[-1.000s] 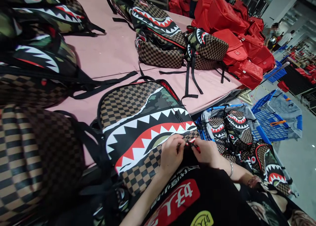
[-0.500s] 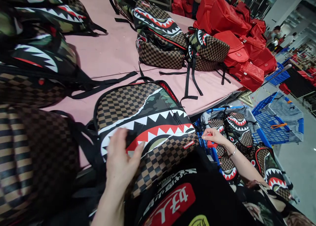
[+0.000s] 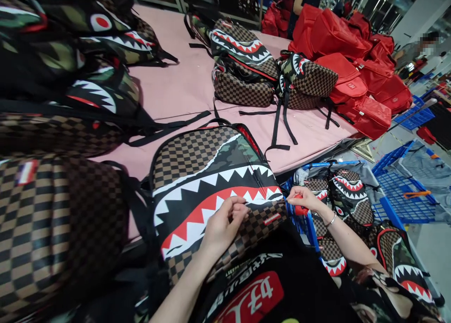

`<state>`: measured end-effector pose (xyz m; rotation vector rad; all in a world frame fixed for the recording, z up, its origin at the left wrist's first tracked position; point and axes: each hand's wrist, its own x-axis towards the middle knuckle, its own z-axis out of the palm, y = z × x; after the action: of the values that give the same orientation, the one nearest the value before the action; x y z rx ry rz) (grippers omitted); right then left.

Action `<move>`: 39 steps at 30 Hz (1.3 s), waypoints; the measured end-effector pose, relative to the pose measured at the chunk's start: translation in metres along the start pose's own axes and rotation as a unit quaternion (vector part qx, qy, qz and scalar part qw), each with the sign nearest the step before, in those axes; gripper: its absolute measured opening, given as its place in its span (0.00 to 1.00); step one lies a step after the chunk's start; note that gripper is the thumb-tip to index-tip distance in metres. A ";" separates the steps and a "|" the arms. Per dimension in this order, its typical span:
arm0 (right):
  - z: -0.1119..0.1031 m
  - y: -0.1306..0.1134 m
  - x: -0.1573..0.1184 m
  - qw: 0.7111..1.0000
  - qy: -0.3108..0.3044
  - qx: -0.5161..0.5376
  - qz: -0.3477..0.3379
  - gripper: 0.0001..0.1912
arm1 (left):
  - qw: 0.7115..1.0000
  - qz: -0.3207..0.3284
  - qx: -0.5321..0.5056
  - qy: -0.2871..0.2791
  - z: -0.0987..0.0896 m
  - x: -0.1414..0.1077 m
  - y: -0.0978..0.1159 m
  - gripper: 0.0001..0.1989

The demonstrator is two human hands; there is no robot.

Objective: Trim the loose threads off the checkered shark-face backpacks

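A checkered backpack (image 3: 197,146) with a shark-mouth print lies across the near table edge, against my body. My left hand (image 3: 225,222) is over the printed teeth on its front, thumb and fingers drawn together; anything between the tips is too small to make out. At the backpack's right edge my right hand (image 3: 305,198) pinches with thumb and forefinger, and what it holds does not show clearly. A small red object (image 3: 299,206) shows at the curled fingers of my right hand; its kind is unclear.
Several similar backpacks (image 3: 243,55) lie on the pink table (image 3: 169,88), more piled at left. Red bags (image 3: 338,31) are heaped at the far right. A blue crate (image 3: 391,215) beside me holds shark-print bags. Other people (image 3: 298,8) stand in the background.
My left hand has moved right across the backpack's front, its fingers going from spread to drawn together. My right hand stays pinched at the backpack's right edge. The view has shifted slightly.
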<state>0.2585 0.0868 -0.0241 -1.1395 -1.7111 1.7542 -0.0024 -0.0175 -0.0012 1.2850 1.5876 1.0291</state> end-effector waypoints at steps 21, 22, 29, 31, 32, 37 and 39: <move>0.067 -0.022 0.202 0.931 0.265 -0.203 -0.147 0.09 | 0.921 -0.059 0.351 0.157 -0.007 0.240 -0.034 0.12; 0.068 -0.022 0.205 0.927 0.260 -0.226 -0.147 0.08 | 0.920 -0.058 0.356 0.155 -0.007 0.241 -0.035 0.13; 0.077 -0.023 0.221 0.903 0.224 -0.338 -0.141 0.06 | 0.925 -0.049 0.350 0.136 -0.024 0.242 -0.045 0.14; 0.078 -0.025 0.224 0.899 0.219 -0.353 -0.139 0.06 | 0.930 -0.048 0.341 0.132 -0.027 0.242 -0.046 0.13; 0.078 -0.025 0.225 0.898 0.217 -0.358 -0.138 0.06 | 0.932 -0.048 0.335 0.131 -0.027 0.242 -0.046 0.13; 0.078 -0.023 0.229 0.901 0.208 -0.351 -0.146 0.05 | 0.946 -0.048 0.292 0.130 -0.025 0.241 -0.047 0.11; 0.078 -0.023 0.228 0.908 0.210 -0.330 -0.152 0.04 | 0.953 -0.048 0.266 0.135 -0.025 0.239 -0.045 0.11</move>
<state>0.0623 0.2220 -0.0679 -1.2933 -2.1010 0.6707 -0.0720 0.2098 -0.0604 1.4367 2.2200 0.7610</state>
